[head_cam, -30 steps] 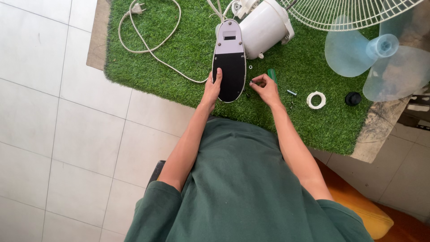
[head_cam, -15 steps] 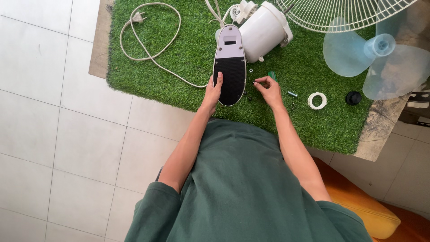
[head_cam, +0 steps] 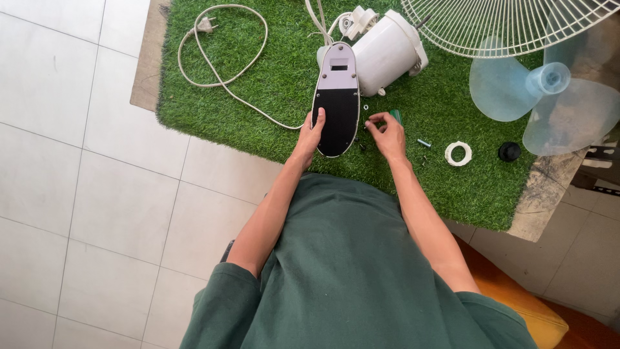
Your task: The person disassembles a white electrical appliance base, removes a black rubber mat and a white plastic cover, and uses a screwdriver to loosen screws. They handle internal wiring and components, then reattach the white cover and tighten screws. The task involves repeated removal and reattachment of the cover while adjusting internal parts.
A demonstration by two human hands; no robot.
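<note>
Left hand (head_cam: 309,134) grips fan base (head_cam: 336,102) edge.
Right hand (head_cam: 387,134), fingers pinched on something tiny, sits just beside base on green mat (head_cam: 258,77).

Left hand (head_cam: 309,134) steadying oval black-and-grey fan base (head_cam: 336,100) on green turf mat (head_cam: 258,84), right hand (head_cam: 388,134) pinching small part beside it.

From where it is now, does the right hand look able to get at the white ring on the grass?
Probably yes. The right hand hovers just left of the white ring, with only open grass and a small bolt between them; nothing covers the ring.
</note>
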